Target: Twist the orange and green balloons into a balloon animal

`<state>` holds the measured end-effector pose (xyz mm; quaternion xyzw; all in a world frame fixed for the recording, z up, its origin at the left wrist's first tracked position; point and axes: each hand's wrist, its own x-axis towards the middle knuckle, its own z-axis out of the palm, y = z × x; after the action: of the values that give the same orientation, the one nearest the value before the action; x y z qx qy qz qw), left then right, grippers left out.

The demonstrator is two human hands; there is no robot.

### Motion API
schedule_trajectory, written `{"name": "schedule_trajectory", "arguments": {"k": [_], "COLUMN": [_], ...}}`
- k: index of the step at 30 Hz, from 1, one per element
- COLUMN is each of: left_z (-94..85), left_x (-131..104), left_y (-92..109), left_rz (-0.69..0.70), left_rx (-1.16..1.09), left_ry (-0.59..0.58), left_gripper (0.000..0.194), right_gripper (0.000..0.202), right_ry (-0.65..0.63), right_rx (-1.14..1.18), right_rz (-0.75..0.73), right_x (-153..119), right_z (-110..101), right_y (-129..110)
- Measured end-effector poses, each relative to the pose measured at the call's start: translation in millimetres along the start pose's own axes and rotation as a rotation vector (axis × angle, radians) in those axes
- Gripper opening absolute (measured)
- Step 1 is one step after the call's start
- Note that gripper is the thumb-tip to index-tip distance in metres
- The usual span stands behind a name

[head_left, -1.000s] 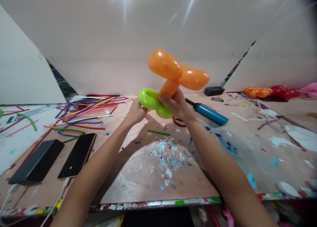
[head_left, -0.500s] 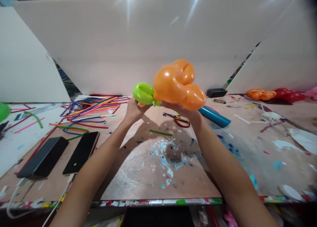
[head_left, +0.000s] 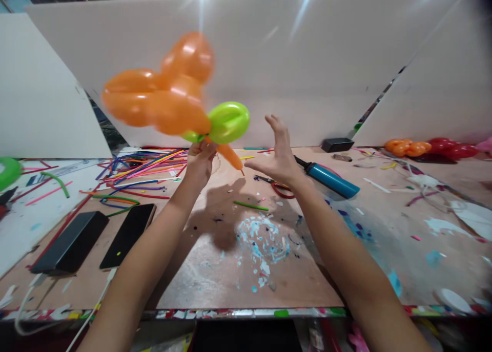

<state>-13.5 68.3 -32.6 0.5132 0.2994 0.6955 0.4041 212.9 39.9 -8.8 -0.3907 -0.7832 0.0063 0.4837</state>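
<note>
Overhead, in the head view, the left hand (head_left: 200, 162) is raised above the bench (head_left: 215, 275) with its fingers pinched on the twisted neck of a balloon figure (head_left: 172, 103). The figure's orange lobes stretch out to the left and slightly upward, so its long axis runs nearly level, from the green ring (head_left: 227, 121) on the right to the orange tips on the left. A thin orange tail (head_left: 229, 158) slants down to the right from below the ring. The orange lobes are blurred, so their exact number is hard to tell.

The right hand (head_left: 279, 157) is just beside the ring but apart from it, fingers spread and released, palm turned toward the balloon.

On the bench behind the right hand lie a blue pump (head_left: 328, 179) and red-handled scissors (head_left: 277, 186), the scissors partly hidden by the wrist. Loose uninflated balloons (head_left: 142, 170) are strewn at far left; two dark phones (head_left: 98, 237) lie near the left forearm. More finished balloons (head_left: 426, 148) sit at far right, the last one cut off by the frame edge.
</note>
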Motion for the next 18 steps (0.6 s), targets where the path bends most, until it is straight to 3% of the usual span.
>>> {"name": "schedule_trajectory", "arguments": {"k": [2, 5, 8, 11, 14, 18], "left_z": [-3.8, -7.7, -7.8, -6.2, -5.5, -1.2], "left_x": [4, 4, 1, -2, -3, -12], "left_y": [3, 6, 7, 6, 6, 5], "left_rz": [-0.093, -0.151, -0.197, -0.218, -0.200, -0.227], "left_rx": [-0.132, -0.214, -0.327, -0.461, -0.501, -0.478], "left_ry": [0.003, 0.011, 0.053, 0.093, 0.066, -0.036], "left_gripper": [0.045, 0.046, 0.047, 0.041, 0.034, 0.042], "right_gripper": [0.111, 0.102, 0.065, 0.034, 0.038, 0.038], "right_ry": [0.003, -0.133, -0.275, -0.317, -0.382, -0.462], "right_rx": [0.002, 0.013, -0.004, 0.012, 0.030, 0.153], "right_rz": [-0.010, 0.064, 0.178, 0.249, 0.275, 0.304], "right_x": [-1, -3, -6, -7, -6, -5], "right_z": [-4, -5, 1, 6, 5, 5], "right_y": [-1, 1, 2, 1, 3, 7]}}
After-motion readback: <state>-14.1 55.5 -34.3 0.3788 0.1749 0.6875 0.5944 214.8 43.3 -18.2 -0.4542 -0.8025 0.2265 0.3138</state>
